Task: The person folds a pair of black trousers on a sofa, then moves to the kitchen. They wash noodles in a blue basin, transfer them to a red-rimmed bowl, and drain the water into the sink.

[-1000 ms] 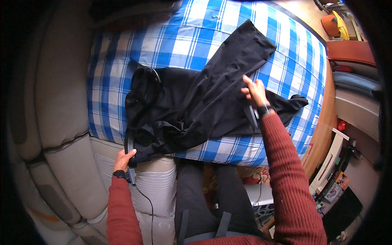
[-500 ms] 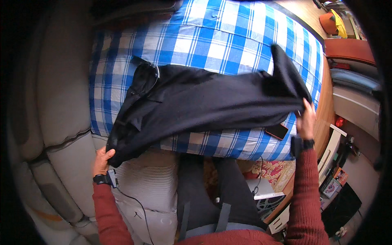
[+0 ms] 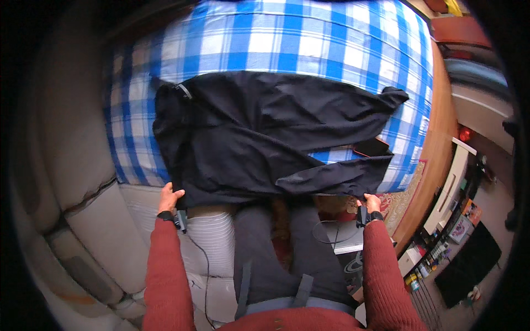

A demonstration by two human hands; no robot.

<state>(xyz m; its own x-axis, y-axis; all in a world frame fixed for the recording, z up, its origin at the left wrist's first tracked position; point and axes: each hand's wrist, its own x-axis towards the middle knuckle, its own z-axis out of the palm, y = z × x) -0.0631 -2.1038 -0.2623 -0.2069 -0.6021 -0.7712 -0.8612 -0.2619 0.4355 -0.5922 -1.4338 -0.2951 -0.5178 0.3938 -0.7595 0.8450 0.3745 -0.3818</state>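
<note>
A pair of black trousers lies spread sideways over a blue-and-white checked cover, with the waist to the left and the two legs running right. My left hand pinches the near corner at the waist end. At the near leg's end, by the hem, my right hand grips the cloth's edge. A small pale strip shows at the far side of the waist. Between the two legs lies a dark phone, its edge orange, partly beside the near leg's cloth.
A grey sofa runs along the left. On the right stand a white drawer unit and a dark screen. A cable hangs from my left wrist. Below the cover's near edge is a patterned rug.
Both hands have come nearer to me, my right hand the most, drawing the near leg toward the cover's front edge. The trousers now lie flatter, legs apart, with the phone between them.
</note>
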